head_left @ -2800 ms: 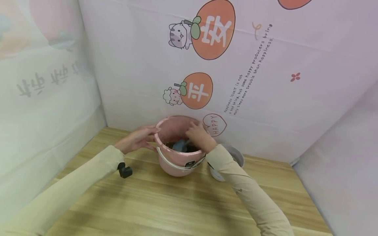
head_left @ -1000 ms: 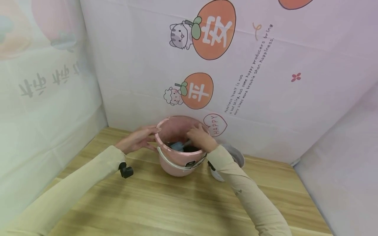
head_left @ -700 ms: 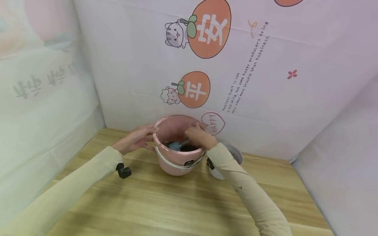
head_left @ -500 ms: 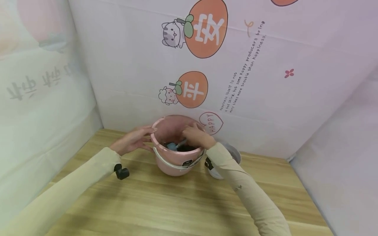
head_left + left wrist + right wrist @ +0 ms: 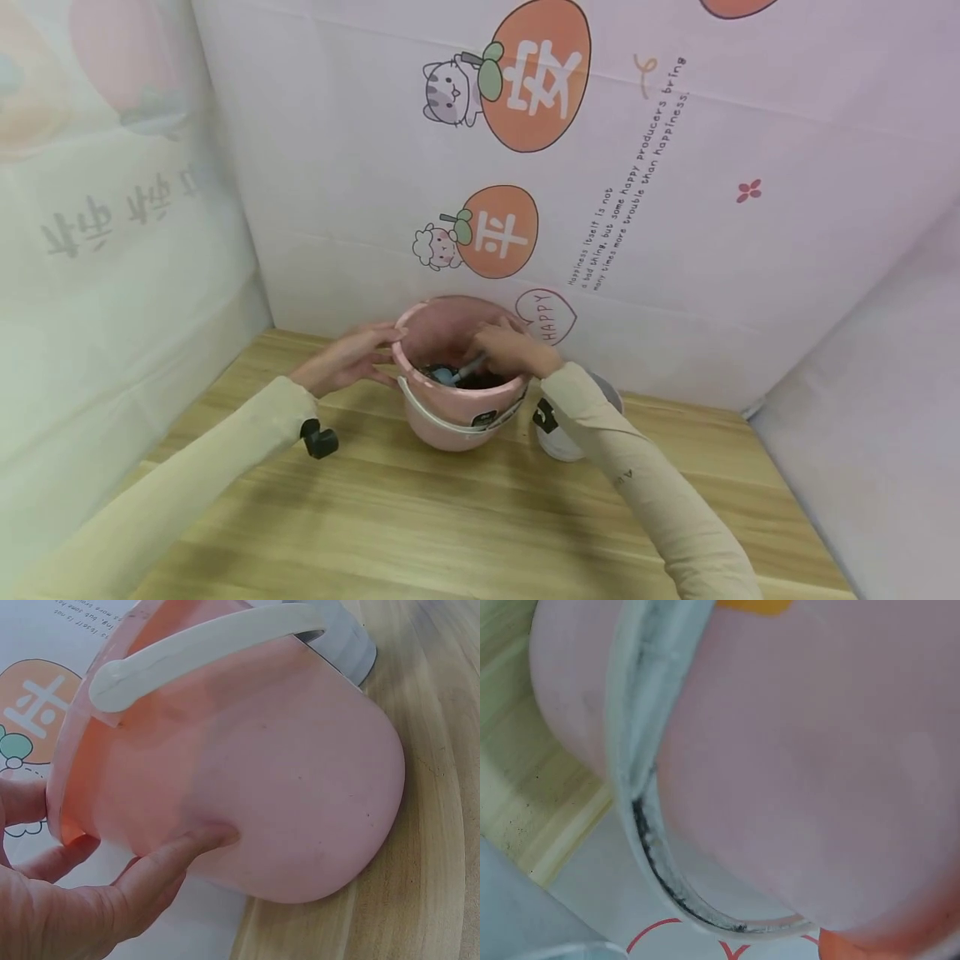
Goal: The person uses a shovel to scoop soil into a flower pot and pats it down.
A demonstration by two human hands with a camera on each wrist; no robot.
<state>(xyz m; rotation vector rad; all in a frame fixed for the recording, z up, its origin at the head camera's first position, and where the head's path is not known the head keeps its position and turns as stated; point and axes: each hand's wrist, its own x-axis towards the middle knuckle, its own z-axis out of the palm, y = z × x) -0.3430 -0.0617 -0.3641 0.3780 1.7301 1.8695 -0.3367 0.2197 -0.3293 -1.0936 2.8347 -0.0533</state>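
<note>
A pink bucket (image 5: 438, 425) stands near the back wall, with dark soil-like material (image 5: 483, 382) inside. My left hand (image 5: 347, 360) holds its left rim; in the left wrist view, fingers of the left hand (image 5: 112, 907) press on the bucket's outer side (image 5: 300, 765). My right hand (image 5: 513, 348) reaches over the right rim and grips the pale handle of a small blue shovel (image 5: 446, 377), whose head lies low in the bucket. Its fingers are partly hidden. In the right wrist view only the bucket's outside (image 5: 802, 765) and its white carrying handle (image 5: 634, 742) show, not the hand.
A white-grey pot (image 5: 558, 446) stands right of the bucket, partly behind my right forearm. The wooden tabletop (image 5: 420, 525) stretches in front. Printed white cloth walls (image 5: 337, 167) enclose the back and sides. A black camera mount (image 5: 320, 440) sits on my left wrist.
The shovel's blue head has shifted a little left and lower within the bucket. My right hand and forearm have moved slightly right. The left hand keeps its place on the rim.
</note>
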